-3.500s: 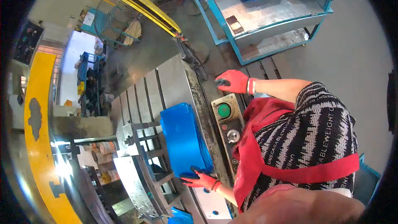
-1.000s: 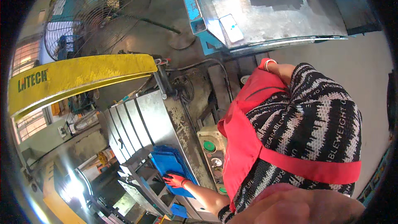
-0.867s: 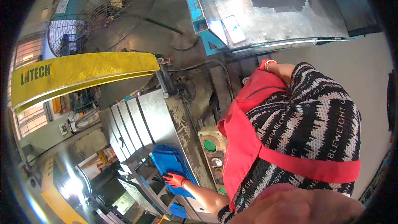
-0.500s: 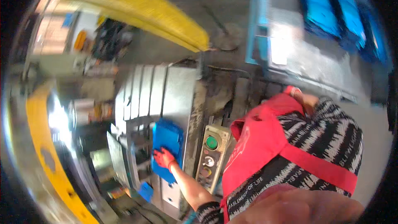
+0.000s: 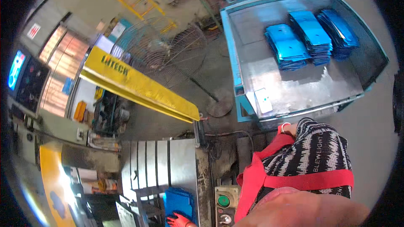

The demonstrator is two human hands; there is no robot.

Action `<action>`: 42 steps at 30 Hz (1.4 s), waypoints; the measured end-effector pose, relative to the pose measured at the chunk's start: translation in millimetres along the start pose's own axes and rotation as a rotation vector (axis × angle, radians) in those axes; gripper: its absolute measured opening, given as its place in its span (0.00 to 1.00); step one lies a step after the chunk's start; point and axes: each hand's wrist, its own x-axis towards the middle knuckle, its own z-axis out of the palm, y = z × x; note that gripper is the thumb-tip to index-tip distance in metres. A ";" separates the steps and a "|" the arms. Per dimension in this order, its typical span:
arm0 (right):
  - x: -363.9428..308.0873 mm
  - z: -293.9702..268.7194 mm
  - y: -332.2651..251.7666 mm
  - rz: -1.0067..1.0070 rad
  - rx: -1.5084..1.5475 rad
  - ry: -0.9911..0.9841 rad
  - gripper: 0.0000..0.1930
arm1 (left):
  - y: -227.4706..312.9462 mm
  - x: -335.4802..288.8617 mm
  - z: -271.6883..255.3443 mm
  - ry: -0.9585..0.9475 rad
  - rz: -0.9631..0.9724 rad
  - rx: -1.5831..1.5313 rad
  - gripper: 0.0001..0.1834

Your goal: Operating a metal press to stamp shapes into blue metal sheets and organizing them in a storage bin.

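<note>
My left hand point(image 5: 180, 219), in a red glove, lies on a stack of flat blue plates point(image 5: 179, 199) at the bottom of the view, its fingers spread over the top one. The stack rests by the slotted metal machine table point(image 5: 182, 162). My right hand point(image 5: 286, 128) is by the front of a blue-rimmed cart point(image 5: 309, 115); a pale band shows at the wrist. The red apron and sleeve hide most of it, so its fingers cannot be made out. Inside the cart stand three piles of blue plates point(image 5: 310, 31) and a small pale sheet point(image 5: 264, 101).
A control box with a green button point(image 5: 223, 201) stands between the machine table and my body. A yellow beam point(image 5: 139, 86) slants over the floor, with a large caged fan point(image 5: 164, 48) behind it. A screen point(image 5: 27, 80) is at the far left.
The view has swung up and right, bringing the whole cart into sight. The machine table and my left hand sit lower in the picture; that hand is still on the blue plates.
</note>
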 end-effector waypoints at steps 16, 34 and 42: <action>-51.1 239.7 -101.3 -0.510 -0.110 -0.558 0.21 | 11.9 11.0 -21.8 -0.051 -0.107 0.073 0.32; -315.8 417.3 -172.2 -1.336 -0.645 -1.525 0.21 | -46.3 -0.5 -17.2 -0.078 -0.457 -0.134 0.40; -246.5 395.7 -141.5 -1.218 -0.662 -1.495 0.21 | -40.6 4.7 -7.2 -0.049 -0.460 -0.145 0.40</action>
